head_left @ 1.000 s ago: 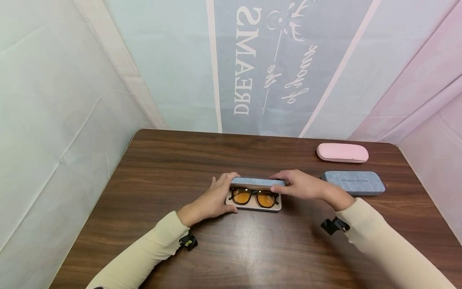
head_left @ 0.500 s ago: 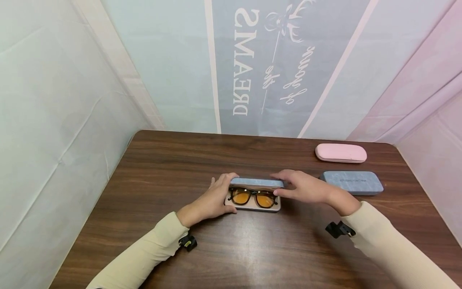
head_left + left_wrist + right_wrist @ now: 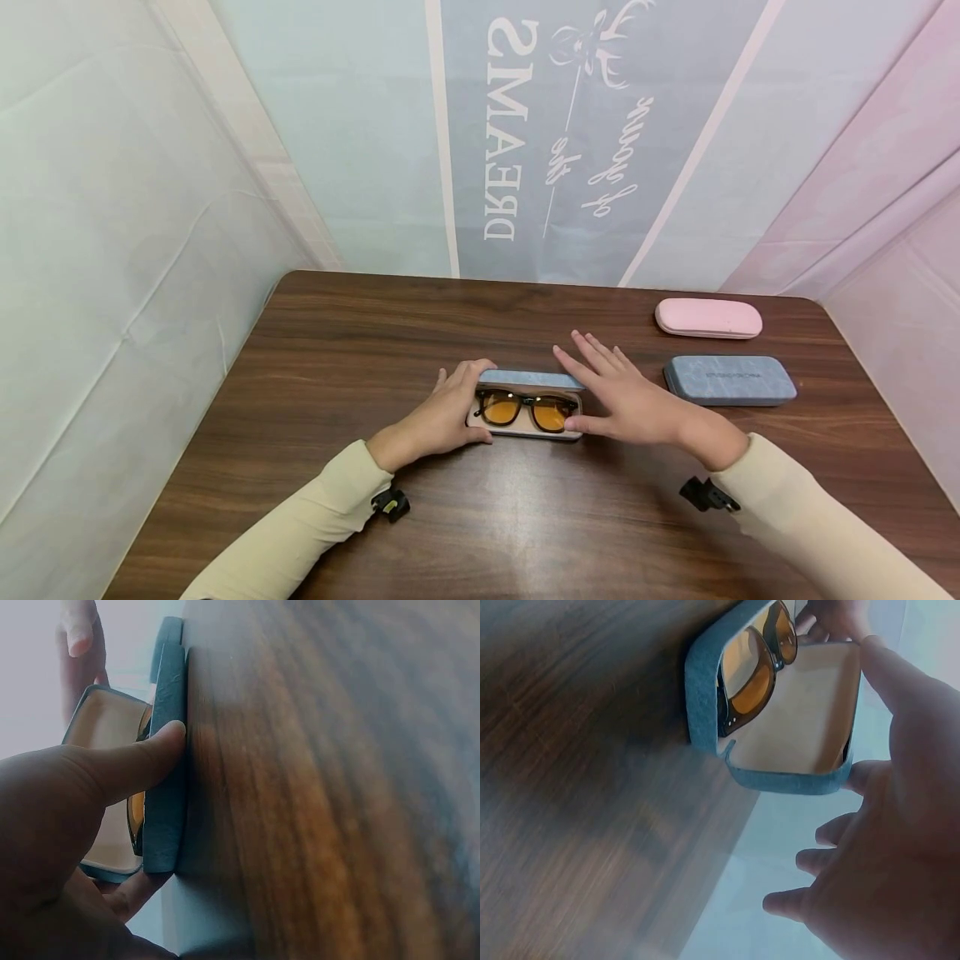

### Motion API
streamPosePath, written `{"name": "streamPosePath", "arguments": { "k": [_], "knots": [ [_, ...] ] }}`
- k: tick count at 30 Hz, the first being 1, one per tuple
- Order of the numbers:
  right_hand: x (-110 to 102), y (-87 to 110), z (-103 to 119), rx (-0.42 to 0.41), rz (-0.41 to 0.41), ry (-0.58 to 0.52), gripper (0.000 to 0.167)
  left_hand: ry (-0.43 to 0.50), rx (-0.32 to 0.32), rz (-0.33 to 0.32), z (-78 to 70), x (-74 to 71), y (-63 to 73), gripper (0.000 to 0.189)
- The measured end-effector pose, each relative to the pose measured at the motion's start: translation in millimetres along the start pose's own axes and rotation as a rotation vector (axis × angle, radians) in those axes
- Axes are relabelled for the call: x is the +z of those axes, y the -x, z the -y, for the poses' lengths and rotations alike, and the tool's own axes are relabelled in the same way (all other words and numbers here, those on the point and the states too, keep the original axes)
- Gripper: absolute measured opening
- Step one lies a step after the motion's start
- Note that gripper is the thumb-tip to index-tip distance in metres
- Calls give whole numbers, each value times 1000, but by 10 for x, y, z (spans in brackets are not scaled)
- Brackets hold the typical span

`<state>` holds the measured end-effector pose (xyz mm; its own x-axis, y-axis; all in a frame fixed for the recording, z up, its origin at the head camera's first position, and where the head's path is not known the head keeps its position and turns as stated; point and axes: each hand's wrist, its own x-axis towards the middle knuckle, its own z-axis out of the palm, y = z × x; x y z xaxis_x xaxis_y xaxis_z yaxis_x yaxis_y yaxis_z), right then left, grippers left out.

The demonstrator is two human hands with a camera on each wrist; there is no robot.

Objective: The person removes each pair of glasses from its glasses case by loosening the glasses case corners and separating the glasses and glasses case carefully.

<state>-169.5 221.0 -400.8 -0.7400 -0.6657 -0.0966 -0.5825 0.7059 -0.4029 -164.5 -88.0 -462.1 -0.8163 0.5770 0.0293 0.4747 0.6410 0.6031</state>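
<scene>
A blue glasses case (image 3: 528, 378) lies on the table with its lid raised, showing a beige lining. Inside sits a pair of dark-framed sunglasses (image 3: 501, 407) with orange lenses. My left hand (image 3: 442, 412) grips the case's left end, thumb at the front and fingers behind; in the left wrist view that thumb presses the case's side wall (image 3: 169, 817). My right hand (image 3: 633, 404) is at the other end with fingers straight and spread, the thumb tip by the right front corner. The right wrist view has the right hand (image 3: 907, 817) beside the raised lid (image 3: 795, 782).
To the right, a second blue glasses case (image 3: 731, 380) lies closed, just beyond the right wrist. A pink glasses case (image 3: 708, 317) is behind it, near the table's back edge. Fabric hangings (image 3: 375, 125) surround the brown wooden table (image 3: 360, 325).
My right hand has come off the lid's right end and spread its fingers, its thumb lower by the front corner. The left hand keeps its grip; the lid stays raised.
</scene>
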Motion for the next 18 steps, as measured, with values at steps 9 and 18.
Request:
{"name": "streamPosePath", "arguments": {
  "k": [9, 18],
  "knots": [
    [51, 17, 33, 21, 24, 50, 100, -7, -5, 0, 6, 9, -3, 98],
    [70, 32, 60, 14, 16, 89, 102, -6, -16, 1, 8, 16, -5, 99]
  ]
}}
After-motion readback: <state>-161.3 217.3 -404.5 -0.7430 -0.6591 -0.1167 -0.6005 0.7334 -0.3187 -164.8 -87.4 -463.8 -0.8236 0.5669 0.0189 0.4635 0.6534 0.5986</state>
